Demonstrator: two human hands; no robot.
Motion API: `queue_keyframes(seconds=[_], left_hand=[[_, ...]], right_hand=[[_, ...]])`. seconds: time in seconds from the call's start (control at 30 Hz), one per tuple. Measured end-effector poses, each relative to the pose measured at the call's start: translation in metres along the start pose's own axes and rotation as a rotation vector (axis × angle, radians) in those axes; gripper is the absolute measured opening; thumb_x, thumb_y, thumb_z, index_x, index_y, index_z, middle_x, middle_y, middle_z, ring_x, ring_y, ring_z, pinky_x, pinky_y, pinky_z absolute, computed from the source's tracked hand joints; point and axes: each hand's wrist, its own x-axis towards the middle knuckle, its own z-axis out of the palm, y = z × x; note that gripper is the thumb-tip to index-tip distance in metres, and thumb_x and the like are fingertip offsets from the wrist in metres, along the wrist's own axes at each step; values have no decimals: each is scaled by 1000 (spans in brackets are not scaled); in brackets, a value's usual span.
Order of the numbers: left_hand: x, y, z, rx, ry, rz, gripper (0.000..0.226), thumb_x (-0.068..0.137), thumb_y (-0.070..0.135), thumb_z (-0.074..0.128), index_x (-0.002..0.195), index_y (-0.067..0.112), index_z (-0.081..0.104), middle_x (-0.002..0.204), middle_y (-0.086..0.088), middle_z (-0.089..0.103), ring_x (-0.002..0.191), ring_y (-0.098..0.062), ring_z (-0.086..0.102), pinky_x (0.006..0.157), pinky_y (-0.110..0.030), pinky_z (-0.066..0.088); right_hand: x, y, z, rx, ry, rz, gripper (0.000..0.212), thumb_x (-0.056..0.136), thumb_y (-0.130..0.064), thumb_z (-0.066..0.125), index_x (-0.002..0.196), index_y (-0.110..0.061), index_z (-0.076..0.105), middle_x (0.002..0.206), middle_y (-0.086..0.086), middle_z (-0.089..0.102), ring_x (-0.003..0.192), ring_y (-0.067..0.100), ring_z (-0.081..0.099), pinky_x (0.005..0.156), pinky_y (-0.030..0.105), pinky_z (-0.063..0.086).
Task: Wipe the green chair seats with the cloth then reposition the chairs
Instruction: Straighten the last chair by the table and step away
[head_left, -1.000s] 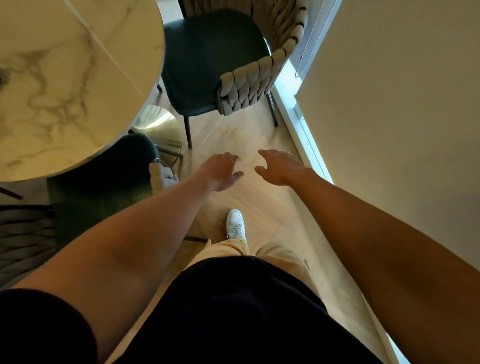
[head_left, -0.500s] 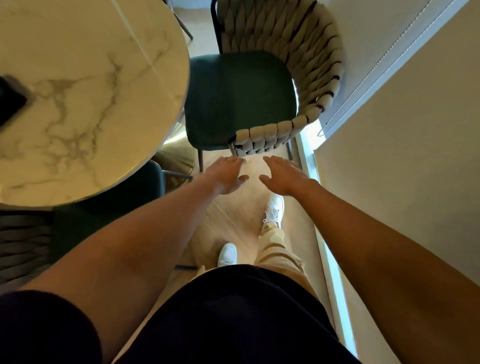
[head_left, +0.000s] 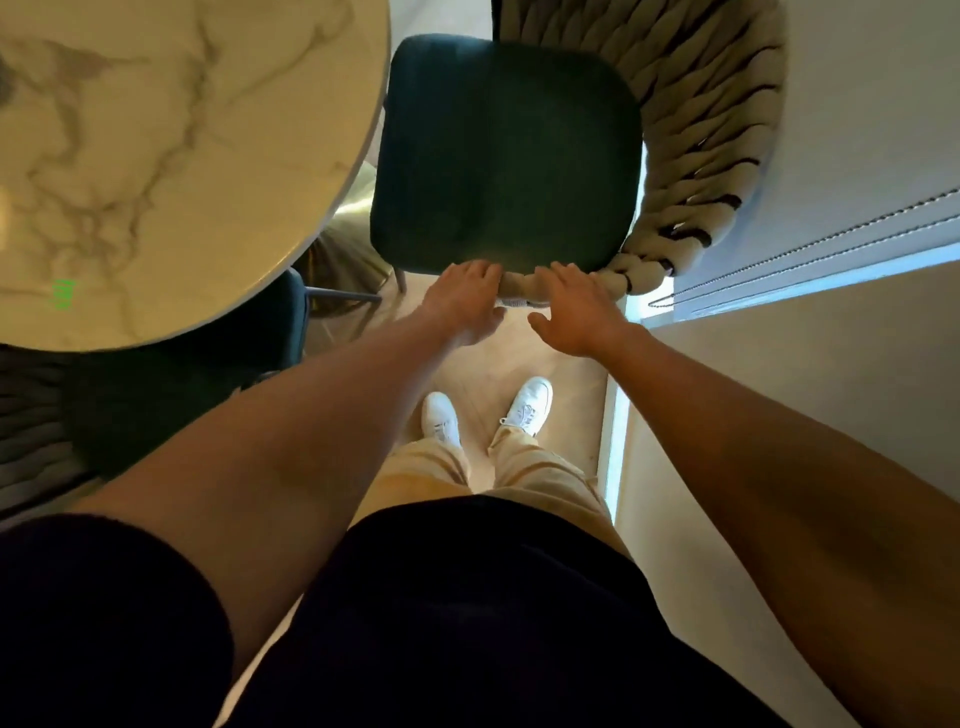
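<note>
Here your 2 hands reached the near arm of the chair (head_left: 506, 156), the end of its woven beige back (head_left: 696, 135) that curved round to the front. Your left hand (head_left: 462, 301) lay on that padded end with its fingers bent loosely over the top, thumb underneath toward you; whether they truly gripped it, you could not tell from this angle. Your right hand (head_left: 576, 306) rested just beside it, fingers nearly straight and together on the weave, thumb spread wide. The green seat (head_left: 498, 171) sat just beyond your fingertips, its left edge tucked under the rim of the marble table (head_left: 156, 156). A 2nd chair (head_left: 171, 384) stood at the lower left, mostly under the table. Your white shoes (head_left: 527, 408) stood on the wood floor (head_left: 519, 358) below the hands, close to the wall (head_left: 831, 395) on your right.
</note>
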Motion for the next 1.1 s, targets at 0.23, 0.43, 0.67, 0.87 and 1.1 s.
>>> queue_keyframes(seconds=[0.23, 0.43, 0.67, 0.87, 1.1], left_hand=[[42, -4, 23, 75, -63, 2, 52, 96, 50, 60, 132, 14, 49, 137, -10, 58, 129, -31, 52, 111, -45, 37], [45, -8, 31, 133, -3, -4, 50, 95, 52, 63, 124, 14, 51, 122, -8, 64, 110, -29, 62, 87, -41, 50], [35, -13, 26, 190, -23, -34, 49, 97, 49, 61, 127, 13, 50, 126, -10, 62, 113, -30, 59, 91, -42, 48], [10, -23, 36, 169, -24, -41, 48, 97, 48, 61, 125, 12, 51, 123, -10, 63, 111, -29, 60, 90, -41, 47], [5, -42, 34, 165, -16, -39, 49, 97, 47, 62, 129, 13, 50, 122, -8, 64, 108, -27, 62, 90, -39, 50]], right_hand=[[37, 28, 8, -129, -67, -21, 59, 94, -30, 67, 147, -22, 40, 138, 9, 58, 121, 33, 57, 109, 48, 41], [48, 34, 9, -196, -79, -61, 36, 92, -21, 71, 120, -22, 50, 105, 6, 65, 83, 29, 64, 81, 51, 58], [44, 17, 11, -179, -79, -78, 43, 90, -14, 72, 126, -22, 50, 110, 8, 66, 87, 29, 64, 82, 48, 57], [33, 1, 23, -190, -118, -109, 43, 90, -12, 70, 126, -22, 49, 109, 7, 66, 84, 27, 63, 79, 49, 57], [39, -14, 27, -164, -101, -119, 45, 90, -10, 71, 128, -21, 50, 110, 7, 65, 82, 22, 58, 81, 44, 56]])
